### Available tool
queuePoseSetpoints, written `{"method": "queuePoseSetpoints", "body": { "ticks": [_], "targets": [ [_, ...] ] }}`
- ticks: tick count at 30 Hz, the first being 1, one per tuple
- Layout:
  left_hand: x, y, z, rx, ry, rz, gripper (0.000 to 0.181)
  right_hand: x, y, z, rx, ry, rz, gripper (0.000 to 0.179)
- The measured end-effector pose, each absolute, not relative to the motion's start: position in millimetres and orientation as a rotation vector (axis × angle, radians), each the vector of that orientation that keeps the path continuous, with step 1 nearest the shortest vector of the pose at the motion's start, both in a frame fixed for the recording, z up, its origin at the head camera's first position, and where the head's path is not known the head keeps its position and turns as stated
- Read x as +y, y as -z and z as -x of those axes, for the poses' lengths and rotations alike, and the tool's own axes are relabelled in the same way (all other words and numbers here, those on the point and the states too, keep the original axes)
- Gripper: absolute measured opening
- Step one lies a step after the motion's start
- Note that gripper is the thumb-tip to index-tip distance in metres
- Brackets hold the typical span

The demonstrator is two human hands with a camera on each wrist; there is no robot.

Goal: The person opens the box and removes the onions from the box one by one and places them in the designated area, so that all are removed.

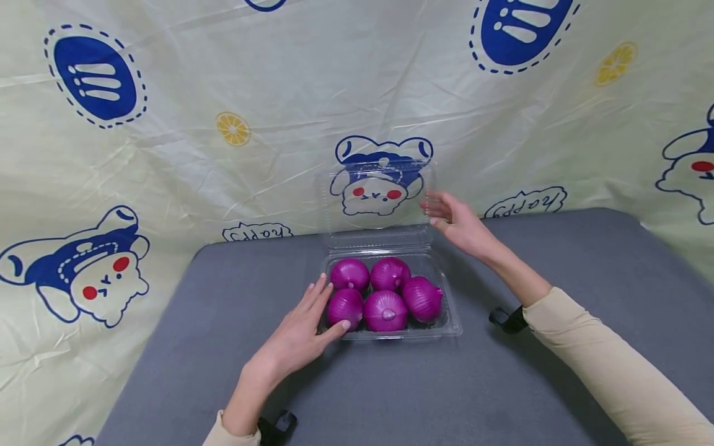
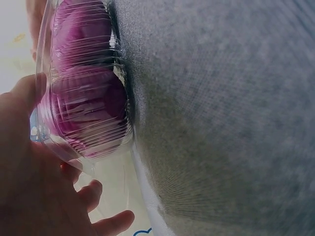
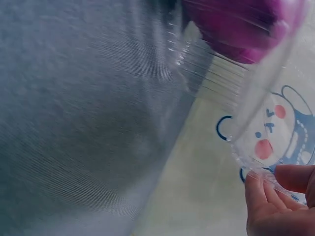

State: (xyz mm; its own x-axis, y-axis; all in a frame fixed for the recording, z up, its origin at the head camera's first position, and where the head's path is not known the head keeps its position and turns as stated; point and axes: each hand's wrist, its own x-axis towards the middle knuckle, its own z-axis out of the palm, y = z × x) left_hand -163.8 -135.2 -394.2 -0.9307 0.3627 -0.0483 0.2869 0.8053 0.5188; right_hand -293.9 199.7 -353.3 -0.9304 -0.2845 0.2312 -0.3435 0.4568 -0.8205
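A clear plastic clamshell box (image 1: pixel 454 328) lies on the grey table with several purple onions (image 1: pixel 386 311) in its base. Its transparent lid (image 1: pixel 329 201) stands raised at the far side, hinged to the base. My left hand (image 1: pixel 298 334) rests at the left end of the base, thumb on the near rim and fingers stretched along the side. In the left wrist view the thumb touches the rim of the ribbed wall (image 2: pixel 93 132). With thumb and fingers my right hand (image 3: pixel 283 201) pinches the lid's right edge, also seen in the head view.
The grey table (image 1: pixel 223 297) ends just behind the box. A pale curtain (image 1: pixel 290 80) with blue cartoon prints hangs behind and to the sides. Black straps (image 1: pixel 507 319) are at both wrists, by the beige sleeves (image 1: pixel 591 353).
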Motion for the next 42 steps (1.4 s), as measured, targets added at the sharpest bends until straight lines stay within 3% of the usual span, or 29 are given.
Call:
{"method": "queuePoseSetpoints", "body": {
  "ticks": [11, 17, 23, 33, 42],
  "targets": [
    [-135.5, 394.3, 162.3, 2.847, -0.790, -0.514, 0.084, 202.8, 364.3, 287.4, -2.734, -1.412, -0.469, 0.067],
    [-135.3, 395.0, 162.6, 2.850, -0.781, -0.515, 0.084, 200.0, 357.0, 264.8, -2.777, -1.096, -0.361, 0.070],
    [-133.3, 395.1, 163.3, 2.853, -0.777, -0.510, 0.084, 195.0, 355.6, 232.8, -2.748, -0.885, -0.541, 0.054],
    [-133.8, 395.6, 162.8, 2.859, -0.782, -0.528, 0.084, 206.2, 376.8, 195.7, -2.730, -0.964, -0.827, 0.041],
    [-134.0, 395.5, 163.3, 2.853, -0.786, -0.503, 0.084, 205.8, 382.3, 183.6, -2.743, -0.843, -1.015, 0.051]
  ]
}}
